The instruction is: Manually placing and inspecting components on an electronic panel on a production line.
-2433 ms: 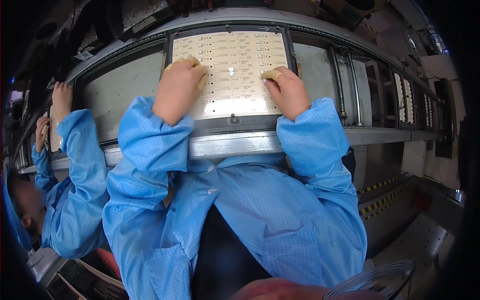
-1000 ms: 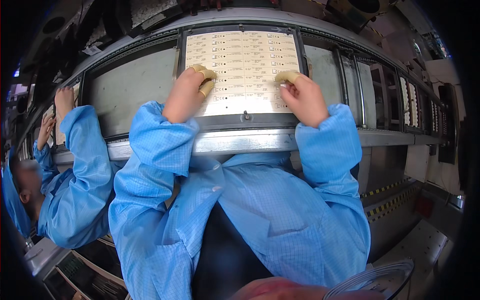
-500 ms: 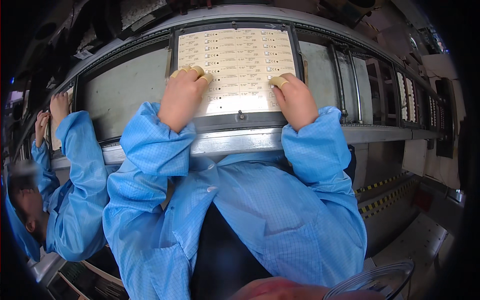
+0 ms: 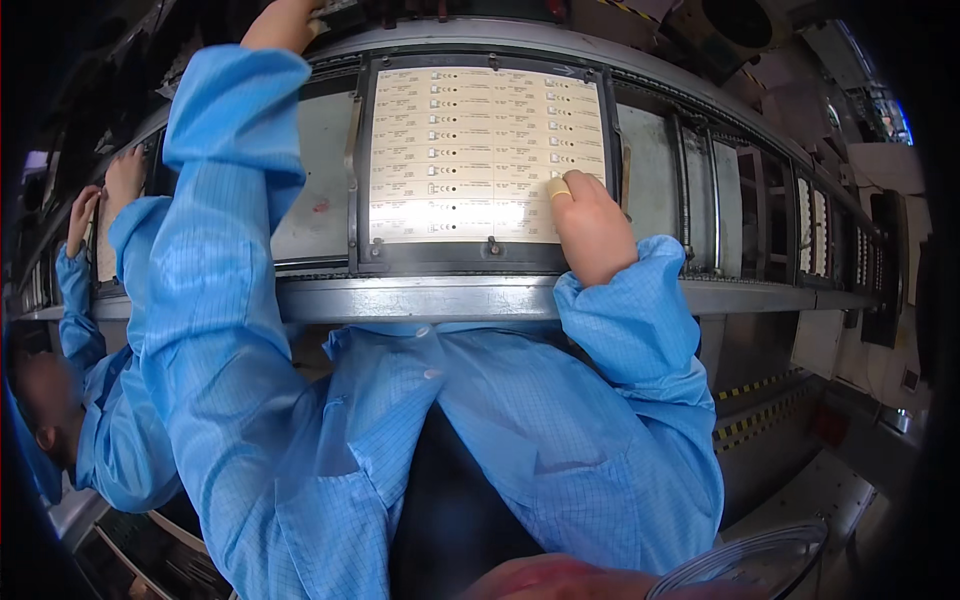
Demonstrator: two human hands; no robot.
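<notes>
Left hand (image 4: pixel 284 26) past far rail (image 4: pixel 430 38); right hand (image 4: pixel 590 222) over panel's (image 4: pixel 485 150) edge; wide bed (image 4: pixel 320 180) leftward; grips unclear

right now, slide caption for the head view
Right hand at a pale printed panel in a dark frame, left hand beyond the far rail.

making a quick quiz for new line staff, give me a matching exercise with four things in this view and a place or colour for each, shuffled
Things
1. left hand
2. right hand
3. printed panel
4. near metal rail

Places and colours
A. silver-grey
B. at the picture's upper edge
C. cream
D. at the lower right of the printed panel

Pairs: 1-B, 2-D, 3-C, 4-A
</notes>
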